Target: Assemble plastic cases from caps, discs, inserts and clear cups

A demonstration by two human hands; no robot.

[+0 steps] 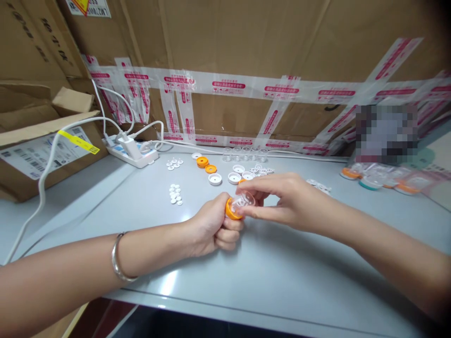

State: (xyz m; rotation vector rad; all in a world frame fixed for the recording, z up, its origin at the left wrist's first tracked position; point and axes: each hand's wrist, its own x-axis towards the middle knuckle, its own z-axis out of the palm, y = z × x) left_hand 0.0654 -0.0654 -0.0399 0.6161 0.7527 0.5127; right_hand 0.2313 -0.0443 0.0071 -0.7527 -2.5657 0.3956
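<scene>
Above the middle of the table, my left hand (220,223) is closed around an orange ring-shaped base (232,211). My right hand (278,199) pinches a clear plastic dome (244,201) between thumb and fingers, and the dome meets the orange base. Small white parts show inside the dome, too blurred to name. Just behind my hands lie white round caps (214,179) and a heap of small white pieces (261,170). Orange rings (202,162) rest a little further left. Part of another orange piece is hidden behind my right fingers.
Small white discs (175,194) lie in two groups on the left. Clear domes (244,155) line the back by a cardboard box (246,47). A power strip (132,152) with white cables stands back left, beside an open carton (45,145). Finished-looking domed pieces (371,181) sit far right.
</scene>
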